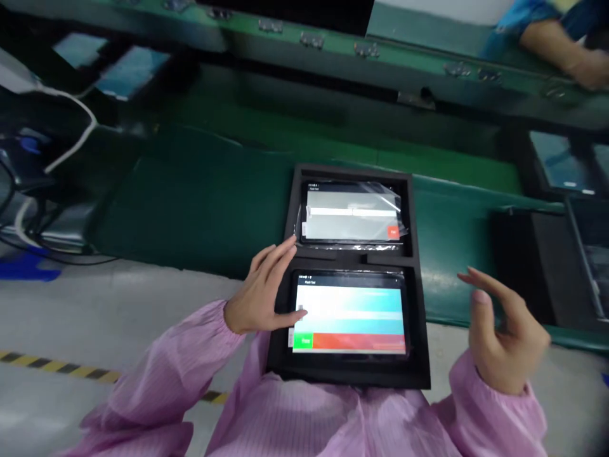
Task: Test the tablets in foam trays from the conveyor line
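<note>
A black foam tray [421,317] with two compartments lies in front of me, reaching over the near edge of the table. In its far compartment a tablet [352,225] under wrinkled clear film shows a grey screen with a red button. The near compartment holds a second tablet [349,304], lit white and blue with a green and red bar below. My left hand [261,289] is open over the tray's left side, its thumb at the near tablet's left edge. Off to the right of the tray, my right hand [507,330] is raised and open, holding nothing.
Black trays and a dark-screened device [592,247] sit on the green table [200,197] at the right. A scanner-like device [28,152] and cables [80,136] are on the left. Small metal parts [311,40] line the far rail. A co-worker's arm [561,51] shows at the top right.
</note>
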`<state>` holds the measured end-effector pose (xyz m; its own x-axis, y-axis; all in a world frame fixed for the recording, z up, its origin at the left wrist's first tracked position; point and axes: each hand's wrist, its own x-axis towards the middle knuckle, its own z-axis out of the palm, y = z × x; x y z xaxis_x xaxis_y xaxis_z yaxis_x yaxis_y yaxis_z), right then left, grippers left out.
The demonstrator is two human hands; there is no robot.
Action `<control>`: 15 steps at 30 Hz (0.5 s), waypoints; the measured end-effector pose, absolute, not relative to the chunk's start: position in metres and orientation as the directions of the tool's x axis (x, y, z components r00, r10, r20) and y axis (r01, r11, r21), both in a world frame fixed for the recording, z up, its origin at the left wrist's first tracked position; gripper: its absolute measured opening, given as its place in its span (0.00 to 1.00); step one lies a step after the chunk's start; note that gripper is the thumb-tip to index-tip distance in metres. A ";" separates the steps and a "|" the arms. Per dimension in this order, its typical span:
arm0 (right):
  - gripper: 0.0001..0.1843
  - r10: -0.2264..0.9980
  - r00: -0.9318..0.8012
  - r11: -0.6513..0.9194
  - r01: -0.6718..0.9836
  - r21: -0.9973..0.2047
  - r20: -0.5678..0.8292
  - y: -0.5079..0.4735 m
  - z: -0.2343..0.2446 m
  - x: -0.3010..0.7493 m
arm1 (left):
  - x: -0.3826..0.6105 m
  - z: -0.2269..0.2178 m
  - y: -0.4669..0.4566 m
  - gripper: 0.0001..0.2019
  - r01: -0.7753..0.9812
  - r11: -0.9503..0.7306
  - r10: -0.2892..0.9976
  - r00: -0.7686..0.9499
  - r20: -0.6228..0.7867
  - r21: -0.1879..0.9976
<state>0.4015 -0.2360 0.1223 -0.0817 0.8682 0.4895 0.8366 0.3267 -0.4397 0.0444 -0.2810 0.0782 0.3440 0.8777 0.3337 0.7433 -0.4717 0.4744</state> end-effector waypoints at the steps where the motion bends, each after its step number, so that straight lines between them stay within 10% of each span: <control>1: 0.14 0.857 -0.139 0.382 0.819 -0.429 0.497 -0.212 0.123 0.396 | 0.043 0.084 -0.267 0.43 0.768 -0.474 0.864 0.312 0.394 0.431; 5: 0.21 0.871 -0.356 0.463 0.827 -0.320 0.339 -0.103 0.101 0.367 | 0.049 0.093 -0.184 0.24 0.888 -0.335 0.918 0.234 0.319 0.314; 10: 0.30 0.901 -0.304 0.388 0.884 -0.262 0.309 -0.031 0.066 0.344 | 0.057 0.077 -0.096 0.30 0.973 -0.201 0.977 0.192 0.088 0.114; 15: 0.35 0.899 -0.294 0.393 0.869 -0.302 0.324 -0.026 0.055 0.347 | 0.047 0.073 -0.087 0.44 0.938 -0.211 0.974 0.226 -0.023 0.274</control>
